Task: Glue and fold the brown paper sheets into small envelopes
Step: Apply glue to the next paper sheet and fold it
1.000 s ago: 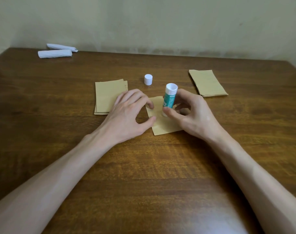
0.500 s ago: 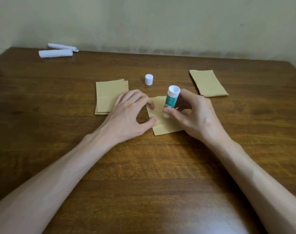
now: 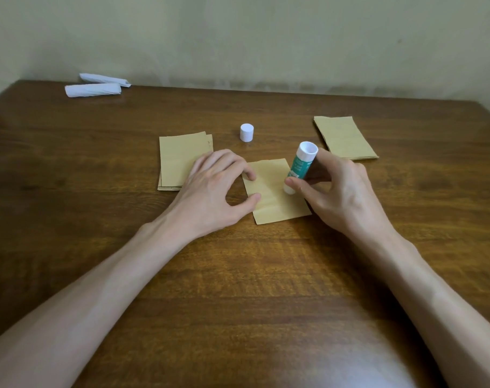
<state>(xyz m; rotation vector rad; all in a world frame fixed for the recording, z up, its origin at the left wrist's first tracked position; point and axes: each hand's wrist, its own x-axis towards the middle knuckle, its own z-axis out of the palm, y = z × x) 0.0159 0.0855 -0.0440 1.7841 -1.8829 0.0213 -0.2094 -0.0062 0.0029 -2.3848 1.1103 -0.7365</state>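
white paper rolls (image 3: 92, 90) parked back-left | brown sheet stack (image 3: 179, 161) partly covered by left hand (image 3: 213, 194), fingers spread, index and thumb tips pressed on the single brown sheet (image 3: 274, 197) mid-table | white cap (image 3: 246, 132) stood behind | glue stick (image 3: 301, 166) tilted, tip down on that sheet, gripped by right hand (image 3: 341, 197) | second stack (image 3: 344, 138) laid back-right

sheet (image 3: 277, 191) between two stacks (image 3: 179, 161) (image 3: 344, 138), cap (image 3: 246, 132) behind it, on table (image 3: 238, 275)
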